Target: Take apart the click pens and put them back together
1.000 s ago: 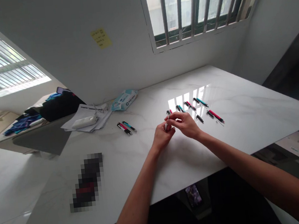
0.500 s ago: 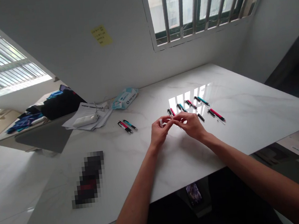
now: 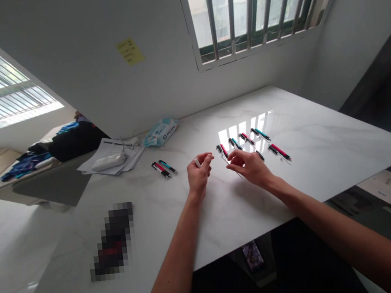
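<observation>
My left hand (image 3: 197, 176) is closed, with a short white tube (image 3: 197, 163) standing out of its curled fingers. Its thumb and forefinger pinch together; anything tiny between them is too small to make out. Just to its right, my right hand (image 3: 249, 165) pinches a thin pen refill (image 3: 239, 174) that slants down across the fingers. The two hands are apart, above the table. Beyond them lie pens taken into parts: a red barrel (image 3: 224, 151), a teal barrel (image 3: 237, 144), another teal barrel (image 3: 262, 134) and a larger red barrel (image 3: 281, 152) with black pieces.
Several whole pens (image 3: 161, 169) lie left of my hands on the white marbled table (image 3: 284, 191). Farther back are a wipes packet (image 3: 161, 132) and papers (image 3: 87, 163) with a white device. A pixelated dark object (image 3: 113, 241) sits at the near left. A phone (image 3: 252, 256) shows below the table edge.
My hands, which met at the fingertips, have drawn apart. The refill now shows in my right hand alone, while the white tube stays in my left. The view has shifted slightly.
</observation>
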### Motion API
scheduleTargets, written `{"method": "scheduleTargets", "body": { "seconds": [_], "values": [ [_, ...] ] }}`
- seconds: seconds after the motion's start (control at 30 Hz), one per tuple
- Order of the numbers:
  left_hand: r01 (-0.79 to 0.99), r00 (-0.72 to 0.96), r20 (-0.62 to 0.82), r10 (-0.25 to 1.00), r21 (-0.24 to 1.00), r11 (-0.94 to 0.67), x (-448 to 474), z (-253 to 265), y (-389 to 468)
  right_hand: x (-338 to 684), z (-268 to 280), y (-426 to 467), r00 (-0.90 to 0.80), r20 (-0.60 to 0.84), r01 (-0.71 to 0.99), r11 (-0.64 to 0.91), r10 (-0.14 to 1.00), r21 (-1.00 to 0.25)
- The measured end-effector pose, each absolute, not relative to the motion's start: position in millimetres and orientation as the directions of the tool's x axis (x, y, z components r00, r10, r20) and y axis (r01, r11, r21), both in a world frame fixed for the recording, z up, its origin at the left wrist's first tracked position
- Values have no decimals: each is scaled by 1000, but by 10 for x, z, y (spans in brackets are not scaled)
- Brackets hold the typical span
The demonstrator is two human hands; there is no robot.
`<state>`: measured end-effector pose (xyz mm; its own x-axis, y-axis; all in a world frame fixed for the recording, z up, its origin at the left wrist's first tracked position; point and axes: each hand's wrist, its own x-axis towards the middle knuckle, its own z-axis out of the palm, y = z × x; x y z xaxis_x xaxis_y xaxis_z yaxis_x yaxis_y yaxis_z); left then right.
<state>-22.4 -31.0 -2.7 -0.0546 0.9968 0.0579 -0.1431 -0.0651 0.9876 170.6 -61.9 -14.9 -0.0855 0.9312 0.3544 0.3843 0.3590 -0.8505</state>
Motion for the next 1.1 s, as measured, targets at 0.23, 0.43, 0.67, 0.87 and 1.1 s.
{"method": "scheduleTargets", "body": {
  "seconds": [0.23, 0.43, 0.67, 0.87, 1.1],
  "values": [
    [-24, -24, 93, 995, 995, -94, -200, -25, -332, 2442, -63, -619, 58, 420, 723, 252, 906, -643],
    [172, 71, 179, 981, 967, -189, -211, -113, -315, 2825, -207, -565, 84, 368, 915, 74, 926, -397],
    [471, 209, 189, 959, 840, -268, -243, -113, -350, 2836, -333, -611, -7, 416, 928, 161, 909, -336],
    [588, 271, 166, 948, 751, -299, -243, -74, -368, 2850, -404, -891, -32, 475, 917, 215, 879, -337],
    [754, 271, 55, 961, 609, -248, -138, 2, -393, 2699, -488, -1277, -39, 492, 863, 278, 870, -422]
  ]
}}
